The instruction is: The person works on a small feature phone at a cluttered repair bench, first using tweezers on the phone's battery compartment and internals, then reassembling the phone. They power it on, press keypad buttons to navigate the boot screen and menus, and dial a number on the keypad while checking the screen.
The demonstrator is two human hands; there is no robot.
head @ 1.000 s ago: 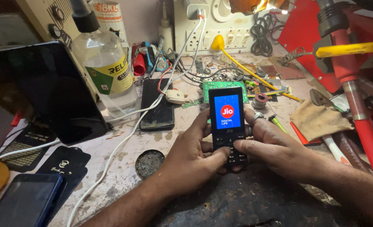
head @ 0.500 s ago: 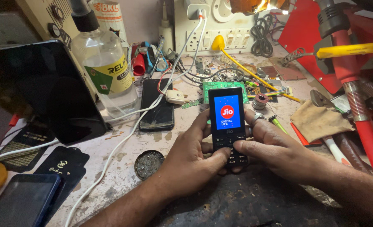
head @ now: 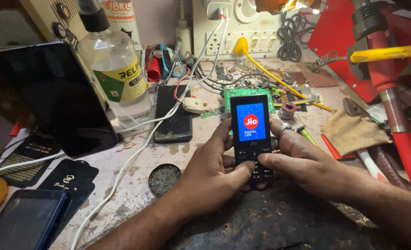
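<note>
A small black keypad phone (head: 251,127) stands upright near the middle of the bench, its screen lit blue with a red round logo. My left hand (head: 210,176) wraps its left side and lower part, thumb on the keypad. My right hand (head: 302,162) holds the right side, a ring on one finger, thumb also pressing the keys. A green circuit board (head: 233,94) lies just behind the phone.
A clear liquid bottle (head: 115,74) and a dark tablet (head: 52,97) stand at the left. A black smartphone (head: 173,113) lies under a white cable (head: 136,153). A round tin (head: 164,179), a blue phone (head: 22,222), a tan cloth (head: 353,132) and red tools (head: 390,88) surround the bench.
</note>
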